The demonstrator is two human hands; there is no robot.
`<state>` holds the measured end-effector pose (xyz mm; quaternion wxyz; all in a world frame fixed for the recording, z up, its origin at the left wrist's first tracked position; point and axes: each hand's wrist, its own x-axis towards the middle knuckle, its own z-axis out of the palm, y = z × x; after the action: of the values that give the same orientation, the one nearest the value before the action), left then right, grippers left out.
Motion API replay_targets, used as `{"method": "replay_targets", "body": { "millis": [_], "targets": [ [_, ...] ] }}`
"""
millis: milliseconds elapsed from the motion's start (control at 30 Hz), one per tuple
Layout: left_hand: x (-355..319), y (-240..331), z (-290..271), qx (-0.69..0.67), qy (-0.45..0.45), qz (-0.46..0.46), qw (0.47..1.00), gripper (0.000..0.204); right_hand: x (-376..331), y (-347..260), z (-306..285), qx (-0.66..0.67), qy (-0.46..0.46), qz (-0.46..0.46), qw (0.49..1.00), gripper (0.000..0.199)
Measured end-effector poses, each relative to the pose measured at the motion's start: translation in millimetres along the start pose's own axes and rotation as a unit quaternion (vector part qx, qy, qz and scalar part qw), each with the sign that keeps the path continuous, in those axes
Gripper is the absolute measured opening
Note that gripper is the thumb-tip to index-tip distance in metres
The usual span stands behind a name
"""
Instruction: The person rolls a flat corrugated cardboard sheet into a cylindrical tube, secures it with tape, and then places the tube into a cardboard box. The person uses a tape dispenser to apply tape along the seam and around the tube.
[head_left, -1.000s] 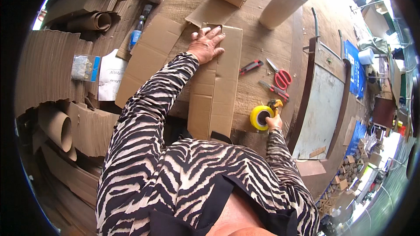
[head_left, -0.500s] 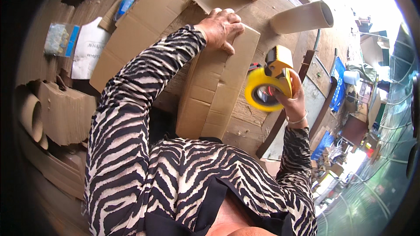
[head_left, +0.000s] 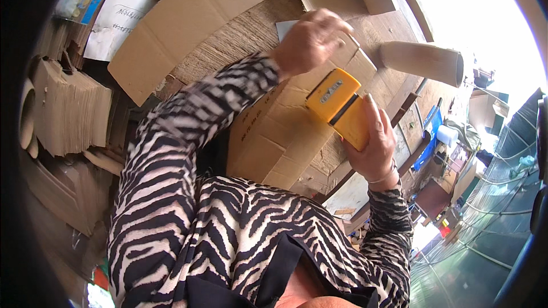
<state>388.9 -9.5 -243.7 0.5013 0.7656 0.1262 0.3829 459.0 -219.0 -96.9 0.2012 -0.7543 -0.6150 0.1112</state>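
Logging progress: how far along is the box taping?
Done: the tape dispenser is in the right hand, off the table. In hand: the left hand is at the flattened cardboard box. Left: no tape shows on the box.

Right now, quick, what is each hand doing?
Left hand: curled loosely above the flat brown cardboard box; whether it holds anything cannot be told.
Right hand: closed around the yellow tape dispenser.
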Motion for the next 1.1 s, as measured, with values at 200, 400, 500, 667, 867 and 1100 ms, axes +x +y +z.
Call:
{"method": "replay_targets", "body": {
  "millis": [200,400,500,667,867,1100],
  "targets": [
    [-61,65,-66,-0.463,-0.144,-0.49,0.725,0.04,-6,-1,0,-0.006,-0.031,0.009,0.999,0.089],
    [-59,100,-84,-0.334,-0.139,-0.382,0.85,0.022,-8,-4,-2,-0.03,-0.057,-0.001,0.998,0.09],
    [-64,91,-82,-0.437,-0.113,-0.434,0.78,0.021,-4,-8,-5,-0.032,-0.069,-0.007,0.997,0.09],
    [-61,53,-93,-0.449,0.008,-0.421,0.788,0.018,15,-7,-20,-0.064,-0.074,-0.016,0.995,0.079],
    [-76,-53,-133,-0.422,0.084,-0.473,0.769,0.023,10,8,-53,-0.124,-0.108,0.062,0.984,0.073],
    [-75,-111,-90,-0.386,0.112,-0.509,0.761,0.026,36,19,-45,-0.14,-0.123,0.064,0.98,0.072]
  ]
}}
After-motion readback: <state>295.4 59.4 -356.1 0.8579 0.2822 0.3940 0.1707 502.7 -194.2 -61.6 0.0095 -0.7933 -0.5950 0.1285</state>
